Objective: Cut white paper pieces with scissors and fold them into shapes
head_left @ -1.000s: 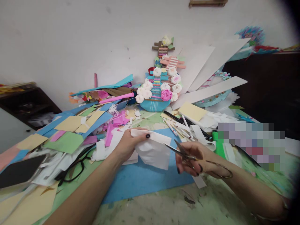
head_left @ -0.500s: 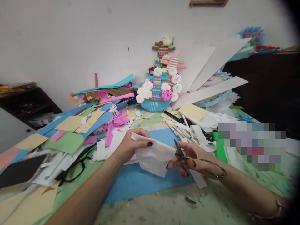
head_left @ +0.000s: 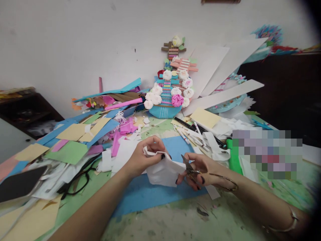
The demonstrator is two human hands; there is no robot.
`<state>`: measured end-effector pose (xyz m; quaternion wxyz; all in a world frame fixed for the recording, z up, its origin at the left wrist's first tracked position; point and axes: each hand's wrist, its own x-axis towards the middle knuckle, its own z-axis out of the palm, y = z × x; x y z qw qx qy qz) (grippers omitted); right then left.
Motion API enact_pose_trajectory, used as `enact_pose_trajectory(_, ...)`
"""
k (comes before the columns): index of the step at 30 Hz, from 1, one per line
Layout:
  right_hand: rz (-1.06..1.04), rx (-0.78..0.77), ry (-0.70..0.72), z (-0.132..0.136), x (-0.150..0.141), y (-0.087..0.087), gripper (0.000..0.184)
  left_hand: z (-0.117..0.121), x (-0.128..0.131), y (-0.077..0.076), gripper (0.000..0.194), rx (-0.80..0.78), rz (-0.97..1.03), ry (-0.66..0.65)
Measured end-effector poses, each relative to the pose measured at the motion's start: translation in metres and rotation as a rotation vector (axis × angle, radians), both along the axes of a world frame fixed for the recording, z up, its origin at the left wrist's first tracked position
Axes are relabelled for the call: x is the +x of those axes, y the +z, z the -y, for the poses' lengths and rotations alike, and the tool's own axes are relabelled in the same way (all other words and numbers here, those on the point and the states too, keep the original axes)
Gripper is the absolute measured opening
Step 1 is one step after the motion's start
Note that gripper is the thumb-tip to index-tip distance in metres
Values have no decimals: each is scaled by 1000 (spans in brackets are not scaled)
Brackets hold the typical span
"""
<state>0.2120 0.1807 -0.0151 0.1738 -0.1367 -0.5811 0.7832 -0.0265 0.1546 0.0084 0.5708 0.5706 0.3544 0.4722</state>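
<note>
White paper [head_left: 163,171], folded and slightly creased, is pinched at its upper left between the thumb and fingers of my left hand [head_left: 147,155]. My right hand [head_left: 200,167] is closed around a pair of scissors [head_left: 190,169], whose blades point up and to the left. The fingers of that hand also touch the paper's right edge, close beside the blades. Below both hands a blue sheet [head_left: 155,195] lies on the table, and a white paper strip [head_left: 212,192] sticks out from under my right hand.
A blue paper guitar [head_left: 165,112] with paper flowers stands against the wall. Coloured paper, black-framed glasses [head_left: 82,180] and a dark-screened device [head_left: 22,184] lie at left. Pens [head_left: 184,124], white scraps and a green roll [head_left: 233,157] are at right.
My left fingers have curled, and the paper's top edge now bends where it was straight. The scissors remain in my right hand at the paper's right side. The view has shifted slightly.
</note>
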Motion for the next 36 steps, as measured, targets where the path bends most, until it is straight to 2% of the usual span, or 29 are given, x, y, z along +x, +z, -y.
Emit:
enact_pose_trajectory(4, 6, -21, 20, -4, 1, -9, 58, 3, 0, 2, 19, 94, -88, -18)
enact_pose_trajectory(7, 19, -33, 28, -7, 1, -12, 59, 4, 1, 3, 29, 191, -156, -55)
enact_pose_trajectory(13, 75, 3, 10, -1, 2, 1, 58, 4, 6, 4, 30, 217, -341, 63)
enact_pose_trajectory(20, 41, 46, -3, 5, 3, 20, 50, 6, 6, 3, 32, 236, -294, 69)
enact_pose_trajectory(26, 11, 20, 29, 1, 7, 17, 45, 5, 7, 6, 29, 153, -246, 172)
enact_pose_trajectory(32, 51, -7, 18, -4, 11, 14, 47, 8, 7, 10, 27, 252, -369, 241)
enact_pose_trajectory(36, 89, -5, 15, -8, 14, 13, 50, 9, 8, 11, 27, 288, -429, 241)
